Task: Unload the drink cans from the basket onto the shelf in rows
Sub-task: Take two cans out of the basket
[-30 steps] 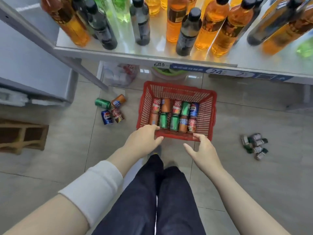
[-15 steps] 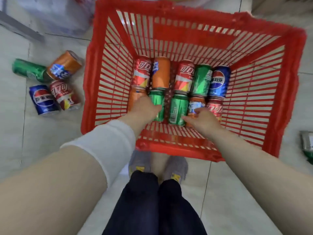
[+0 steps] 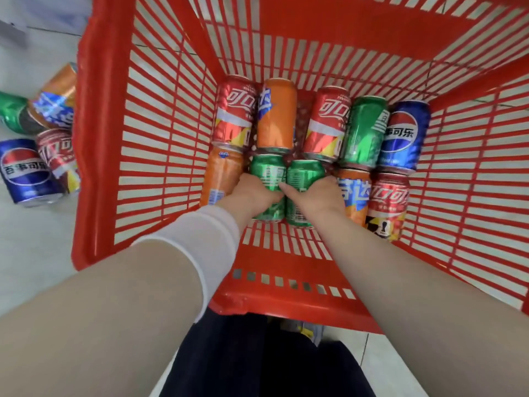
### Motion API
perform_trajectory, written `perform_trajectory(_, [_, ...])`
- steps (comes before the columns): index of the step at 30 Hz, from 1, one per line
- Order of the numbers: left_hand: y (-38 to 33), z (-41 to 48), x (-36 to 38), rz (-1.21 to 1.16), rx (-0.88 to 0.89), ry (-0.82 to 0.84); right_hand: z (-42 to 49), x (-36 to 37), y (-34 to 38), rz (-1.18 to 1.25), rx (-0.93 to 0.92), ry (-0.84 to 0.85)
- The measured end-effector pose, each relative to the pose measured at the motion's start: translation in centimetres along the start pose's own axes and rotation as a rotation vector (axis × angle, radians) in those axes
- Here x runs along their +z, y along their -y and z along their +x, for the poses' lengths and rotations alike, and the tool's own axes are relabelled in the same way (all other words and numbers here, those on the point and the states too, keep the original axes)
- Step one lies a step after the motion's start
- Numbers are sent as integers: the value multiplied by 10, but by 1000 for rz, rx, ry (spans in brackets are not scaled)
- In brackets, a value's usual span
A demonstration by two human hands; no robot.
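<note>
A red plastic basket [image 3: 103,144] stands on the floor below me with several drink cans lying in two rows on its bottom. My left hand [image 3: 252,193] grips a green can [image 3: 269,173] in the near row. Right beside it, my right hand [image 3: 317,196] grips a second green can [image 3: 305,174]. Orange cans [image 3: 221,176] flank these two, and a red can [image 3: 388,204] lies at the right end. The far row holds red, orange, green and blue cans [image 3: 403,133]. The shelf is out of view.
Several loose cans lie on the tiled floor left of the basket, among them a blue can [image 3: 24,170], a red can [image 3: 58,156] and an orange can [image 3: 57,96]. My dark trousers [image 3: 257,359] and shoes are just behind the basket's near rim.
I have bent down from standing at the shelf. Both hands moved from the basket's near rim down inside it and closed on the two green cans.
</note>
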State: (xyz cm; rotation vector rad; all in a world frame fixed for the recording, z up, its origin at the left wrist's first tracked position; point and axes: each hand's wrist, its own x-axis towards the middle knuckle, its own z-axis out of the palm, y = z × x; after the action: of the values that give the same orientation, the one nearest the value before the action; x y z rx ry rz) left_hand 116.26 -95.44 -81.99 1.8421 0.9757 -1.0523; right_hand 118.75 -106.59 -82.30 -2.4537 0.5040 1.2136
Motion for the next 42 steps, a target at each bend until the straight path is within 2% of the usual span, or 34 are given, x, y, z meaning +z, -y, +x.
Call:
perform_trajectory(4, [6, 0, -3, -120, 30, 31, 6, -3, 0, 26, 2, 76])
perform_trajectory(14, [10, -28, -20, -198, 63, 107, -11, -42, -15, 186, 21, 276])
perform_trajectory(19, [11, -13, -9, -173, 72, 103, -6, -38, -16, 183, -9, 281])
perform_trajectory(22, [9, -3, 0, -196, 72, 92, -3, -35, -21, 240, 17, 228])
perform_trajectory(27, [1, 6, 13, -117, 26, 20, -8, -46, -36, 475, 62, 168])
perform_trajectory(30, [-4, 2, 12, -138, -16, -2, -16, -58, -40, 689, 96, 220])
perform_trajectory(33, [-8, -17, 2, -249, 24, 46, -35, -70, -37, 981, 147, 317])
perform_trajectory(36, [-17, -61, -16, -404, 98, 118, -74, -87, -29, 1205, 121, 359])
perform_trajectory(39, [-29, -123, -38, -582, 136, 188, -127, -111, -19, 1320, 53, 351])
perform_trajectory(42, [-41, -195, -69, -723, 181, 186, -191, -147, -8, 1315, -23, 358])
